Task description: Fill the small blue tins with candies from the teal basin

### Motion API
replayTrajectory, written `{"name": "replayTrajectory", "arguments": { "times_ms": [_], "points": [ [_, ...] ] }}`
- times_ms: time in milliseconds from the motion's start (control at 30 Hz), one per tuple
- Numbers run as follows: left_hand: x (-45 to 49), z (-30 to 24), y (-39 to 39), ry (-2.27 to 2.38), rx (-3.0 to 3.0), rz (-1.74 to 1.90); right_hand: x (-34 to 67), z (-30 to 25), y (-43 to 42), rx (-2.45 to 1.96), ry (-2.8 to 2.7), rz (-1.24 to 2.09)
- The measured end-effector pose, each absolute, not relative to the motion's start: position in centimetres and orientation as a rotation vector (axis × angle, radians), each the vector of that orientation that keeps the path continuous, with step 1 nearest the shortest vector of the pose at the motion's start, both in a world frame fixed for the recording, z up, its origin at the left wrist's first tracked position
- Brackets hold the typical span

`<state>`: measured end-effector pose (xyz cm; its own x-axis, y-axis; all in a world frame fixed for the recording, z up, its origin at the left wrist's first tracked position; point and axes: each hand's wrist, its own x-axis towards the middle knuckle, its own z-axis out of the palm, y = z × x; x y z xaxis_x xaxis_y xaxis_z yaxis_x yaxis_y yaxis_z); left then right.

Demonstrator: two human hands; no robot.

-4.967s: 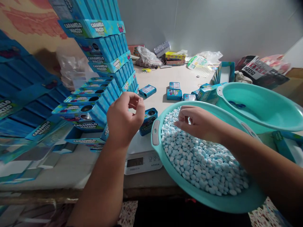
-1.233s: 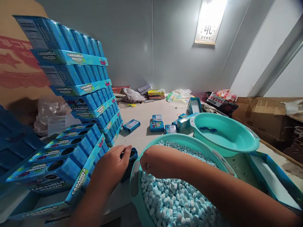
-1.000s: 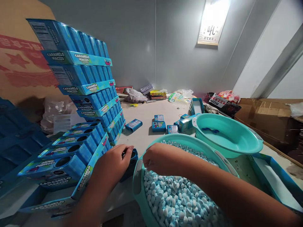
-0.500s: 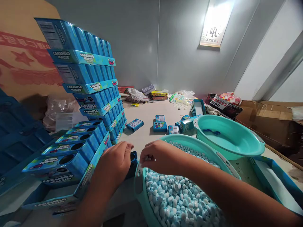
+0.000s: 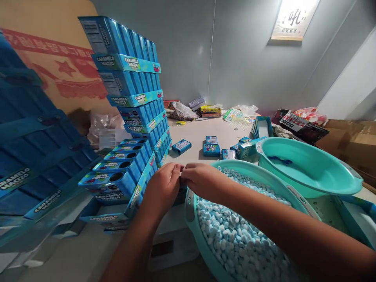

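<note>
My left hand (image 5: 161, 190) is curled over a small blue box (image 5: 179, 196) that stands on a white scale (image 5: 173, 239); only a sliver of the box shows under the fingers. My right hand (image 5: 199, 181) reaches across the near teal basin (image 5: 190, 205), its fingertips pinched together and touching the left hand's fingertips above the box. What the pinch holds is hidden. The basin is full of pale blue and white candies (image 5: 235, 239).
A tall stack of blue "Caramelo Macizo" cartons (image 5: 132, 90) stands at left, with open cartons of small boxes (image 5: 117, 176) in front of it. A second teal basin (image 5: 305, 168) sits at right. Several small blue boxes (image 5: 211, 149) lie mid-table; bags and clutter line the far wall.
My right hand has left the candies and moved left to meet my left hand over the box. The camera has tilted up and swung to the left.
</note>
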<state>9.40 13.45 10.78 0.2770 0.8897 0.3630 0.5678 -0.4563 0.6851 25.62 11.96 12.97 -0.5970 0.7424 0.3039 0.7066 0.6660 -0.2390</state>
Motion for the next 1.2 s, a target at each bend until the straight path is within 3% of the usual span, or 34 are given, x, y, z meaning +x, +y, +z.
{"name": "replayTrajectory", "arguments": {
  "times_ms": [1200],
  "points": [
    [8.9,11.8,13.3,1.352,2.053,0.916,25.3,13.4,12.8,-1.094,-2.683,0.112]
  ]
}}
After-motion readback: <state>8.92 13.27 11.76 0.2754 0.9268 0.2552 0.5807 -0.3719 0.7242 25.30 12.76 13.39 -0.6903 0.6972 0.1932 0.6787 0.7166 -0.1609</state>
